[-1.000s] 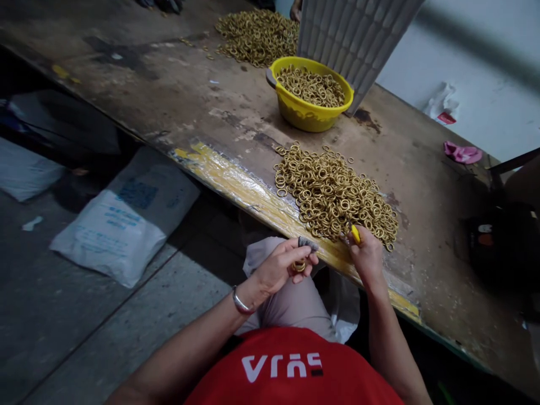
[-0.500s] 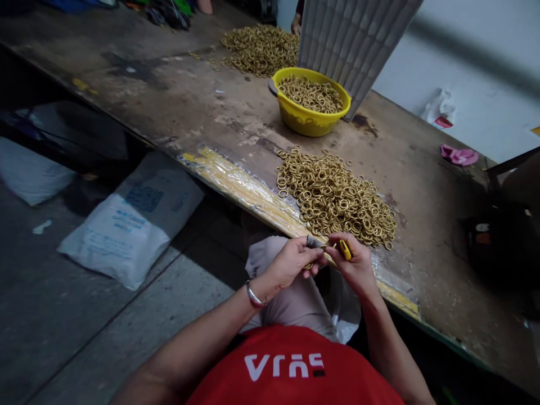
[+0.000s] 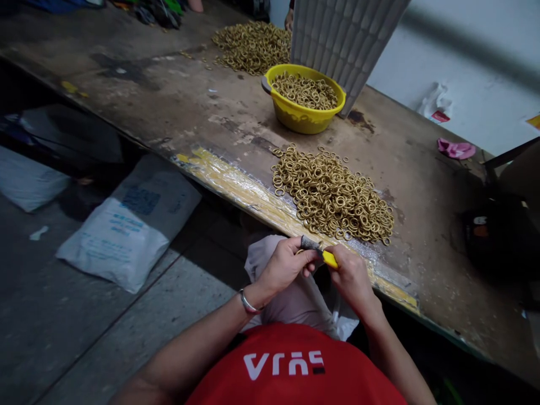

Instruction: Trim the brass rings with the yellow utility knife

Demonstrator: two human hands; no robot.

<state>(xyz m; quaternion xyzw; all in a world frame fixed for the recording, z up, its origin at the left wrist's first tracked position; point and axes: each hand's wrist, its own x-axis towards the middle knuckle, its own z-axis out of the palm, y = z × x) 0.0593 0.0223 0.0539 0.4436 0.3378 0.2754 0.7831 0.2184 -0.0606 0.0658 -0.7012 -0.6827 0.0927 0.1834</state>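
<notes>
My left hand (image 3: 283, 265) is closed around a brass-coloured ring (image 3: 300, 252), mostly covered by the fingers. A grey sleeve (image 3: 310, 243) wraps its index finger. In my right hand (image 3: 351, 277) is a yellow-handled knife (image 3: 329, 259), pointing left into the left fingers; its blade is too small to make out. Both hands meet over my lap at the table's front edge. Just beyond them lies a heap of brass-coloured rings (image 3: 337, 194).
A yellow basin (image 3: 301, 119) full of rings stands behind the heap, against an upright grey ridged panel (image 3: 337, 50). Farther back is another ring pile (image 3: 255, 48), near another person's hand (image 3: 289, 21). A white sack (image 3: 130, 225) lies on the floor at left. A pink cloth (image 3: 456, 149) is at right.
My right hand has turned the knife from upright against its fingers to pointing left at the left hand. The view has shifted slightly.
</notes>
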